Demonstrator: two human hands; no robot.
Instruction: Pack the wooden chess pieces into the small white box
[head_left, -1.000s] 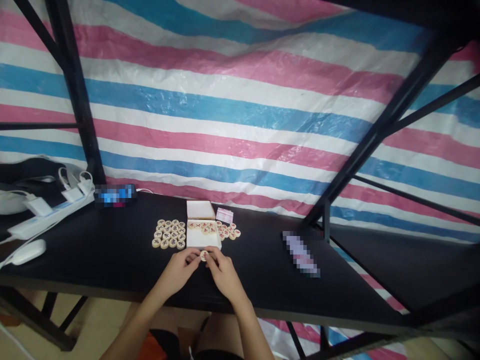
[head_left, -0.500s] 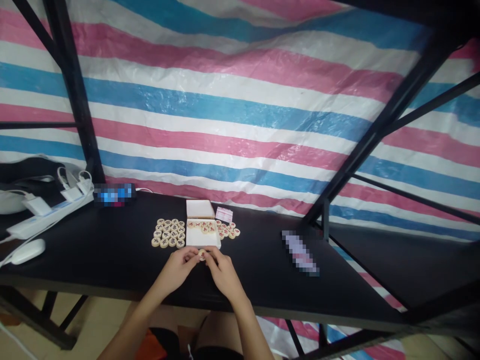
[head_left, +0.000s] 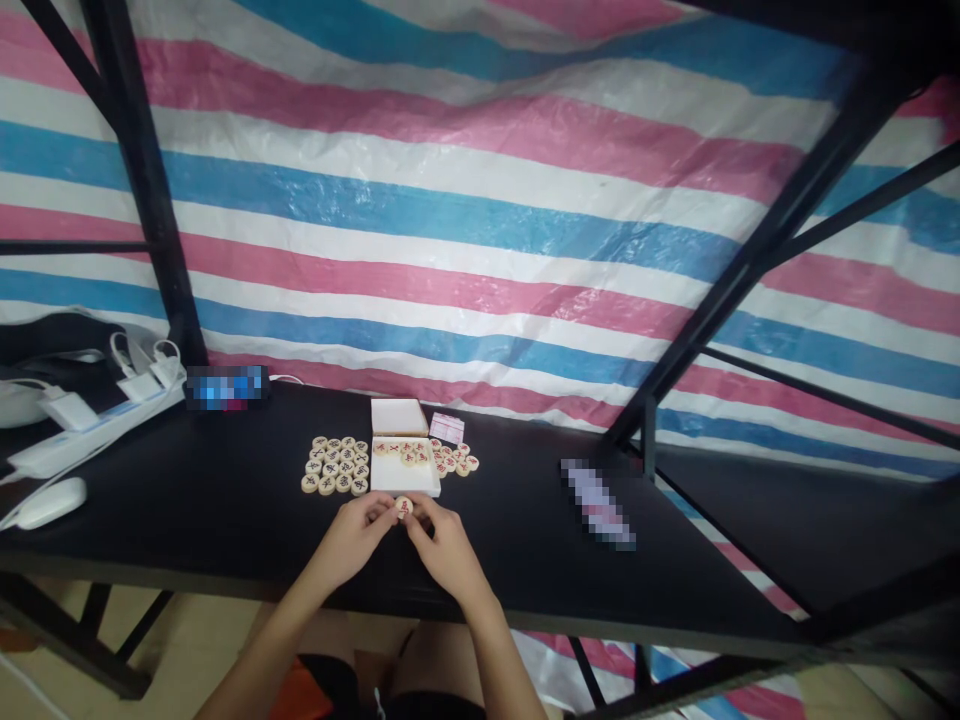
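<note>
Between the fingertips of my left hand (head_left: 365, 522) and my right hand (head_left: 439, 530) is a round xiangqi piece (head_left: 403, 507) with a red character facing up. Both hands are closed on it, just in front of an open white box (head_left: 405, 481). Inside the box, several red-marked pieces (head_left: 411, 456) lie along the far side. More red-marked pieces (head_left: 454, 461) sit loosely to the right of the box. On its left, black-marked pieces (head_left: 335, 467) stand in neat rows. The box's lid (head_left: 400, 416) lies behind it.
A pink-and-white card (head_left: 448, 428) lies behind the red pieces. Farther right is a blurred-out flat object (head_left: 598, 503). A power strip (head_left: 97, 425) with chargers, a white mouse-like object (head_left: 52, 503) and a pixelated device (head_left: 227, 387) occupy the left. Black metal posts (head_left: 142, 180) frame the table (head_left: 225, 520).
The piece has turned slightly between my fingers, so its red character shows at another angle. The hands stay in nearly the same place.
</note>
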